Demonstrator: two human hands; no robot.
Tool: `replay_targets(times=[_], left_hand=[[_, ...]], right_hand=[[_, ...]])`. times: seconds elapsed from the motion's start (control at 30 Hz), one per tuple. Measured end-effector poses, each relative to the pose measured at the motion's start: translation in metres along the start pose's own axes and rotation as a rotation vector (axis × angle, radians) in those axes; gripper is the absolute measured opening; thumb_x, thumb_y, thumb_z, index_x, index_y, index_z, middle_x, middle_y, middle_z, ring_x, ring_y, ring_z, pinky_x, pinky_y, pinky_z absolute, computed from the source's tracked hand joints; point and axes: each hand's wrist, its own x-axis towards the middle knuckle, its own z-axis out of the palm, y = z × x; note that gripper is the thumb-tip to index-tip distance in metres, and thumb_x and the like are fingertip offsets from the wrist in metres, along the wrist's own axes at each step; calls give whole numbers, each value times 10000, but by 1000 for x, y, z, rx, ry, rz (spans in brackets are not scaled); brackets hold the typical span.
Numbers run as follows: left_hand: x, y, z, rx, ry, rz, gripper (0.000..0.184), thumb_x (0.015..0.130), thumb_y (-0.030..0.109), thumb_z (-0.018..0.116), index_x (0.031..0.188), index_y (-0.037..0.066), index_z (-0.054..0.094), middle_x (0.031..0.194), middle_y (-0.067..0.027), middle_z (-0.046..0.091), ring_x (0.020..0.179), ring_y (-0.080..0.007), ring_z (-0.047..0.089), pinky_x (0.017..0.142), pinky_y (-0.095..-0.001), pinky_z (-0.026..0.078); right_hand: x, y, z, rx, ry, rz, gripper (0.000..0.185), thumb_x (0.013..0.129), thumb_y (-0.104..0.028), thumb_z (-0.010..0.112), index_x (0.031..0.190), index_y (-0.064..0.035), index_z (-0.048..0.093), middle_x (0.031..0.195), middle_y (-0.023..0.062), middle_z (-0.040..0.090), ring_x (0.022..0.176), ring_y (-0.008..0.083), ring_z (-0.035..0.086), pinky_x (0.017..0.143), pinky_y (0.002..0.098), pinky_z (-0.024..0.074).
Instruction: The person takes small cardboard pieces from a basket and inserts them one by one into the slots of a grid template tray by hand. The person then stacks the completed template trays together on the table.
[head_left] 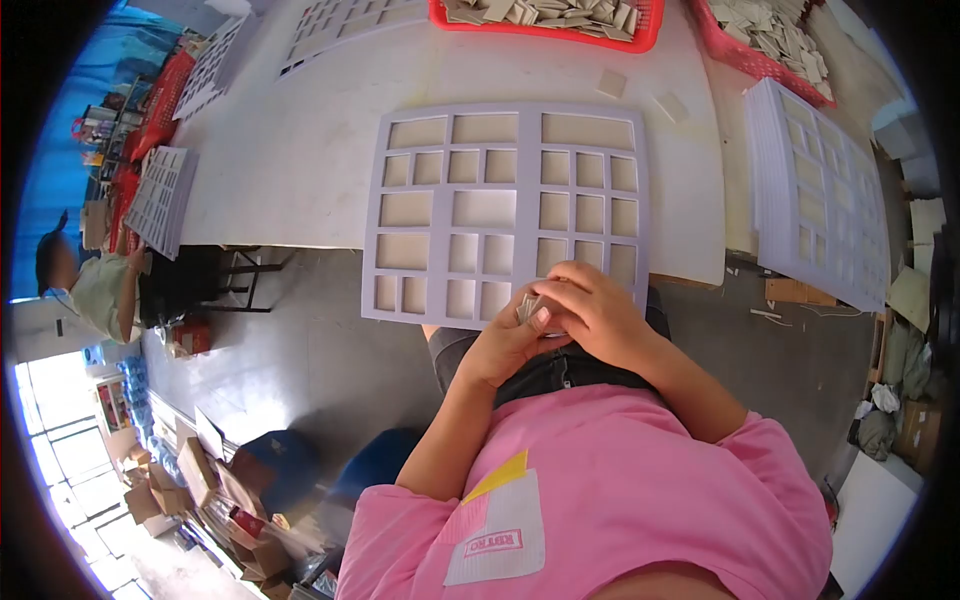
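Observation:
A pale lavender tray with rectangular compartments (527, 160) lies in front of me, its near edge over my lap. Flat grey-beige pieces fill most of its compartments. A wide one and a pair of small ones near the middle show a whiter floor. My left hand (508, 342) is closed around a small stack of grey-beige pieces (528, 306) at the tray's near edge. Over it lies my right hand (600, 318), fingers bent and touching the left hand. What the right fingers grip is hidden. Both hands cover part of the tray's lower right compartments.
A red basket (545, 38) of loose pieces stands at the table's far side, another red basket (720, 50) to its right. Two loose pieces lie on the white table (290, 170). Stacked trays (815, 190) stand at right. A person (100, 290) sits at left.

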Motion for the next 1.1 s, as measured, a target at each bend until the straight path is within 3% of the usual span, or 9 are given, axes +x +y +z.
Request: replay_targets(times=[0.13, 0.23, 0.27, 0.37, 0.47, 0.6, 0.87, 0.97, 1.1], left_hand=[[-15, 9, 2, 45, 59, -64, 521, 955, 362, 595, 1353, 78, 415, 1248, -105, 552, 1075, -232, 619, 935, -363, 523], [-33, 19, -11, 89, 258, -2, 506, 935, 314, 630, 1335, 68, 439, 1193, -150, 592, 1042, -276, 644, 905, -370, 543], [-38, 18, -21, 43, 288, 46, 477, 939, 272, 621, 1333, 68, 445, 1185, -164, 597, 1071, -286, 635, 872, -356, 563], [-50, 19, -39, -31, 373, 179, 475, 947, 230, 602, 1356, 70, 419, 1200, -174, 588, 1090, -294, 628, 855, -355, 574], [-56, 24, -40, -109, 338, 269, 526, 912, 65, 539, 1405, 71, 357, 1291, -204, 517, 1192, -335, 556, 953, -397, 524], [-53, 24, -45, -161, 310, 295, 576, 869, -34, 486, 1418, 61, 340, 1332, -217, 475, 1247, -361, 504, 1016, -430, 477], [-37, 27, -28, -88, 216, 198, 478, 940, 3, 517, 1392, 46, 369, 1279, -196, 515, 1239, -358, 519, 1002, -367, 499], [-30, 22, -25, -90, 135, 125, 460, 952, 44, 539, 1384, 49, 381, 1276, -187, 523, 1228, -348, 531, 987, -373, 508], [-16, 14, -11, -219, 22, 112, 402, 967, 109, 559, 1341, 71, 418, 1256, -151, 536, 1192, -294, 567, 968, -406, 508]], right_hand=[[-3, 9, 0, 69, 76, 115, 225, 795, -4, 680, 1013, -32, 632, 880, 93, 595, 790, 241, 611, 678, 338, 495], [-6, 13, 3, 427, 139, 593, 172, 805, 17, 669, 967, -18, 624, 787, 88, 614, 741, 204, 626, 653, 316, 485], [-5, 14, 5, 436, 141, 620, 135, 810, 31, 656, 932, -16, 625, 777, 95, 638, 716, 183, 636, 637, 307, 477], [-10, 20, 17, 318, 87, 544, 98, 812, 31, 643, 897, -11, 620, 795, 115, 643, 733, 233, 643, 645, 332, 481], [-16, 25, 27, 70, 57, 407, 92, 810, 33, 644, 888, -12, 623, 820, 106, 646, 746, 215, 639, 649, 313, 485], [-17, 26, 29, 8, 34, 346, 98, 774, 20, 651, 856, -23, 618, 818, 129, 626, 770, 307, 628, 653, 378, 481], [-19, 25, 29, -352, -114, 145, 123, 765, -13, 678, 872, -42, 626, 889, 115, 600, 767, 333, 619, 622, 421, 474], [-13, 15, 26, -84, 107, 189, 145, 783, -40, 697, 910, -36, 628, 904, 117, 598, 750, 315, 619, 602, 393, 488], [-3, -6, 14, 142, 86, 321, 167, 802, -68, 709, 940, -22, 627, 900, 114, 599, 730, 285, 613, 602, 359, 497]])
